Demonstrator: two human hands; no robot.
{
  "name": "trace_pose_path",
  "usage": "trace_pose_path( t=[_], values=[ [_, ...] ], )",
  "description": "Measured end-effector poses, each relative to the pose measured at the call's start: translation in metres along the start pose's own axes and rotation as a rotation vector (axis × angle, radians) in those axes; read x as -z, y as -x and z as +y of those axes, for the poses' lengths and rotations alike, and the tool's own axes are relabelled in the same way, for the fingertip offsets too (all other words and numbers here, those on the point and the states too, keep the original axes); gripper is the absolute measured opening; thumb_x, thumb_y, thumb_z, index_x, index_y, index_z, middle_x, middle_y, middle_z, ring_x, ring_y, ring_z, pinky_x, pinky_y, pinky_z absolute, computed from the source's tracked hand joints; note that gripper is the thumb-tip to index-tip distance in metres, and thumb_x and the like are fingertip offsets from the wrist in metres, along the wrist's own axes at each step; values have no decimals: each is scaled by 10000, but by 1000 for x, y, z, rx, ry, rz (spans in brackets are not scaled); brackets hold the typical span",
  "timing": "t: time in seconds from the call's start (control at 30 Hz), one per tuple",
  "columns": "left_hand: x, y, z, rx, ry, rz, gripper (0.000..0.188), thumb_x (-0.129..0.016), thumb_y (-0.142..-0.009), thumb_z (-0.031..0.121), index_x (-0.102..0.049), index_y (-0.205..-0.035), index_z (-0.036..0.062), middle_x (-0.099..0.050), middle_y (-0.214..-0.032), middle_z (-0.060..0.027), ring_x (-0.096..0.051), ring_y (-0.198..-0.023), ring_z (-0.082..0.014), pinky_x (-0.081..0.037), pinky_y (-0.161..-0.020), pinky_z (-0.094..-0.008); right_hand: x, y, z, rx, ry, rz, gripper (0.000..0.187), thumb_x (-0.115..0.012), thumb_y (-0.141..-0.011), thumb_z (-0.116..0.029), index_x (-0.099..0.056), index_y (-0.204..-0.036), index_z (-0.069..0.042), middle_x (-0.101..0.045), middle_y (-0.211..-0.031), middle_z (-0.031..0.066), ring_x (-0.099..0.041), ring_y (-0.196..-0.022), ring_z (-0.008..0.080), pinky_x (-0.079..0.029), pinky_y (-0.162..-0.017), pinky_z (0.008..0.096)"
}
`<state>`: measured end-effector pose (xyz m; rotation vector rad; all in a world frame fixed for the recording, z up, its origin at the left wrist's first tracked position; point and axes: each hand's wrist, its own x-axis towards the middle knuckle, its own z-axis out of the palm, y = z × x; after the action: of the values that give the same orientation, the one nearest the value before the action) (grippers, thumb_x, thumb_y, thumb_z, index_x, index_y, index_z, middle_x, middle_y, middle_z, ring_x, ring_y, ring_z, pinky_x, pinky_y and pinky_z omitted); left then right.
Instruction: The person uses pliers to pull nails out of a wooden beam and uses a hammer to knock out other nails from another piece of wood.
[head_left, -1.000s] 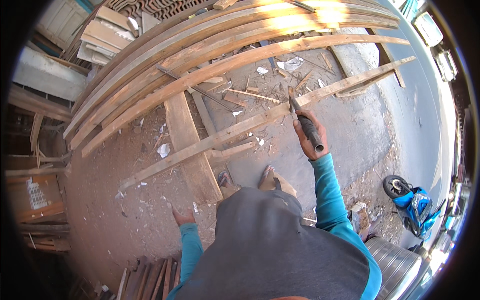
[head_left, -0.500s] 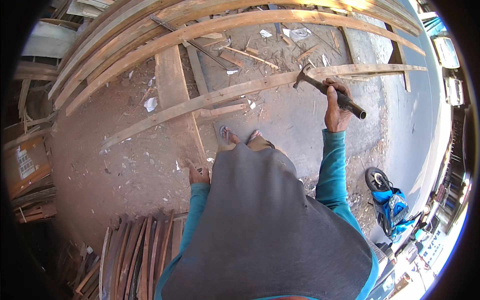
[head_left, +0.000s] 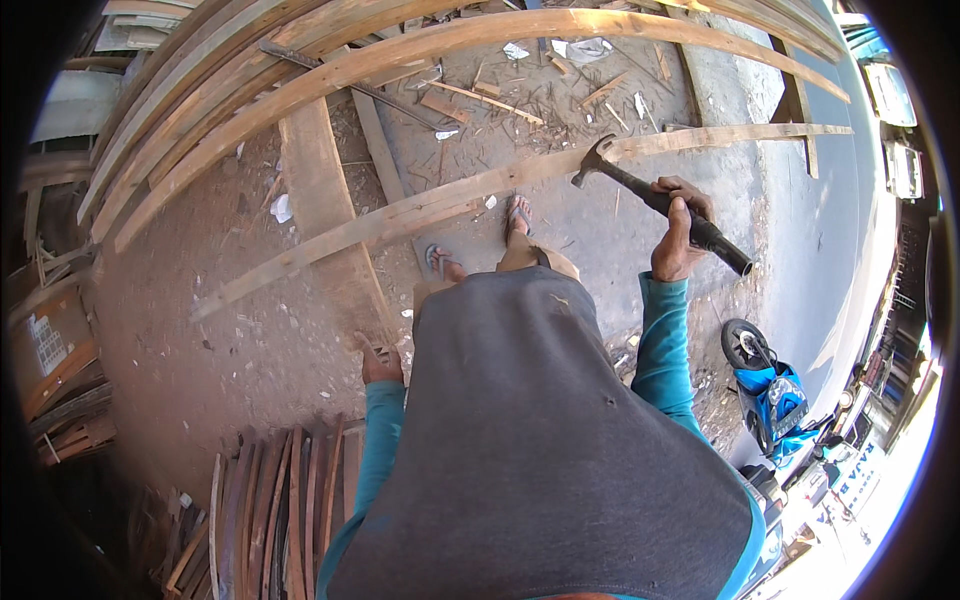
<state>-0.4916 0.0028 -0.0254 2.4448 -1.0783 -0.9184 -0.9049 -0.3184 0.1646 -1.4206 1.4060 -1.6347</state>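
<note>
My right hand (head_left: pixel 682 228) grips a dark claw hammer (head_left: pixel 645 190) by its handle, out to the right at the end of a bent arm. The hammer's head points up and left and overlaps the long narrow board (head_left: pixel 480 192) in view; whether they touch I cannot tell. Low at my left side, my left hand (head_left: pixel 382 364) has curled fingers beside the near end of a wide plank (head_left: pixel 325 180). What those fingers hold, if anything, is too small to make out. The narrow board lies crosswise over the wide plank.
Long timber beams (head_left: pixel 450 40) span the far side. Wood scraps (head_left: pixel 490 100) and white litter cover the ground beyond the narrow board. Stacked boards (head_left: pixel 270 510) stand at the lower left. A blue motorcycle (head_left: pixel 775 395) is parked at the right, near the grey pavement (head_left: pixel 835 230).
My right foot has stepped forward toward the narrow board. The hammer has tilted a little, its handle end lower and further right. My left hand has shifted slightly to the left.
</note>
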Motion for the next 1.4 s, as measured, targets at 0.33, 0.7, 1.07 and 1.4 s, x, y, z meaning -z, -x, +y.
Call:
trace_pose_path(
  t=[0.33, 0.7, 1.07, 1.4],
  values=[
    [-46, 7, 25, 492, 148, 272, 928, -636, -822, 78, -124, -1595, 108, -683, -780, -146, -657, -695, -258, -543, -700, -406, -2, -70, 13, -133, -130, -406, 73, -566, -965, -81, -524, -1000, -33, -641, -930, 124, -610, -839, 183, -509, -794, 337],
    [-132, 2, 57, 166, 165, -319, 632, -708, -836, 251, -469, -1374, 22, -709, -898, -150, -687, -821, -260, -549, -773, -385, 22, -94, 14, 74, -123, -614, 170, -685, -819, -11, -604, -963, -51, -658, -892, 103, -647, -781, 274, -520, -714, 359],
    [-88, -24, 150, 139, 138, -99, 560, -756, -804, 360, -618, -1258, 62, -716, -1040, -207, -702, -986, -333, -546, -884, -400, 28, -79, 7, 22, -102, -617, 177, -670, -802, 7, -601, -956, -48, -671, -956, 96, -646, -824, 263, -512, -761, 341],
    [-160, 50, 49, 276, 202, -254, 543, -751, -822, 368, -628, -1219, 17, -713, -1045, -226, -706, -967, -313, -540, -892, -397, 31, -46, -8, 290, 99, -807, 261, -687, -693, -12, -572, -922, -64, -668, -967, 105, -661, -873, 317, -525, -806, 419]
  ],
)
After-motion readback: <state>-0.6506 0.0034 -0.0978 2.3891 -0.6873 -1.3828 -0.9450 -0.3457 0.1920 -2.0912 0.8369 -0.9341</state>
